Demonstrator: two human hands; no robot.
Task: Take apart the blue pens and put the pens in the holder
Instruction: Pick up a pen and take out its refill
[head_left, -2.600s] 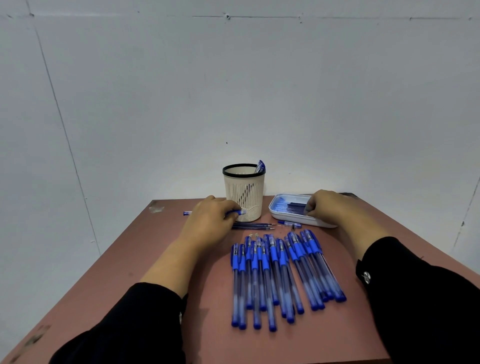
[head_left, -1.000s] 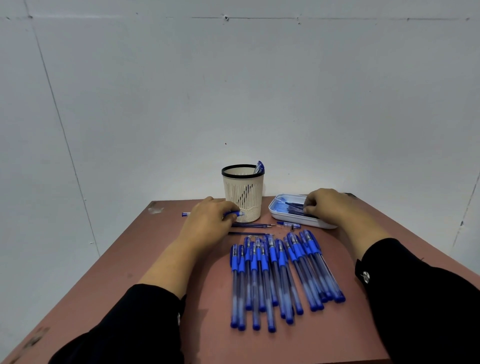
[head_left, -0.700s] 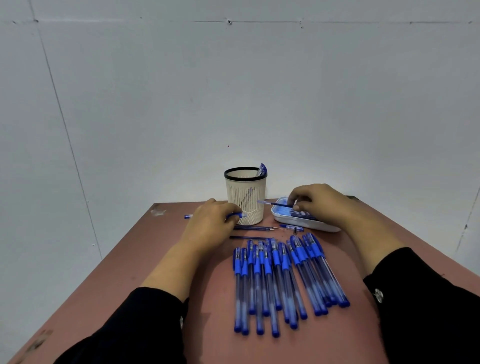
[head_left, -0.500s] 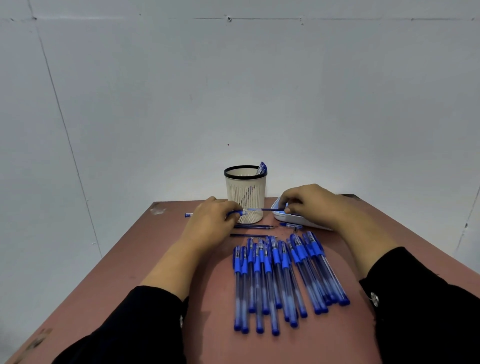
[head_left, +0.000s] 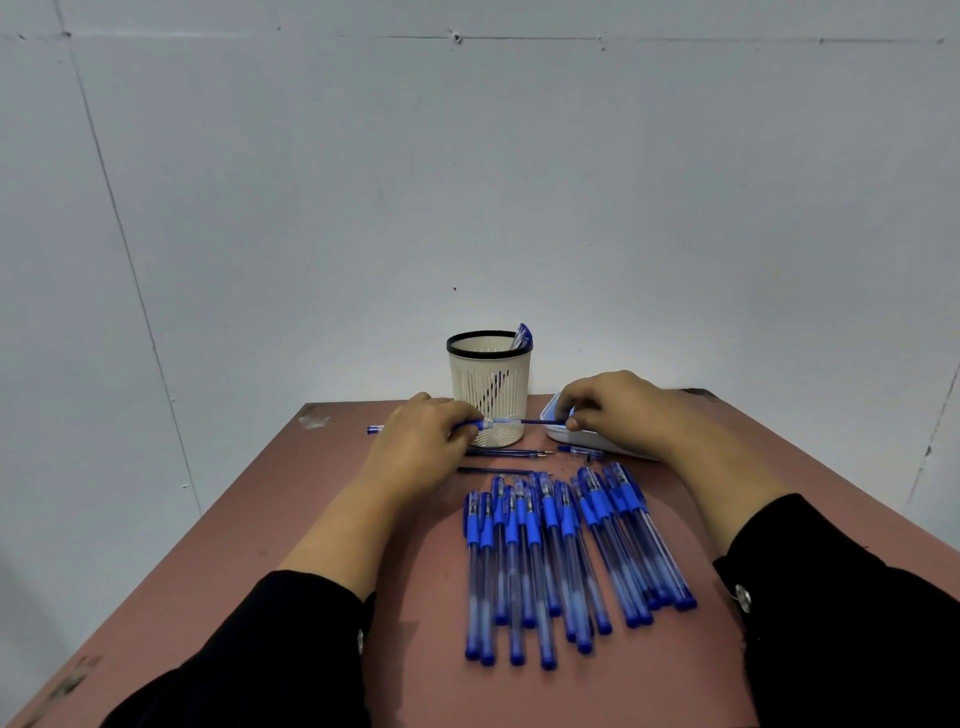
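Observation:
A white mesh holder (head_left: 490, 395) with a black rim stands at the table's far middle, one blue pen end showing above its rim. My left hand (head_left: 421, 452) grips a blue pen barrel (head_left: 470, 425) lying level in front of the holder. My right hand (head_left: 618, 410) pinches a thin dark refill (head_left: 540, 421) whose left end meets the barrel's tip. Several capped blue pens (head_left: 561, 556) lie in a row on the table nearer to me.
A white tray (head_left: 558, 440) with blue parts lies right of the holder, mostly under my right hand. Two loose refills (head_left: 506, 453) and a small blue piece (head_left: 584, 451) lie between the holder and the row. The brown table (head_left: 322, 530) ends near the white wall.
My right hand lifted a refill out of the tray and carried it left to the tip of the barrel in my left hand. My left hand stayed in place.

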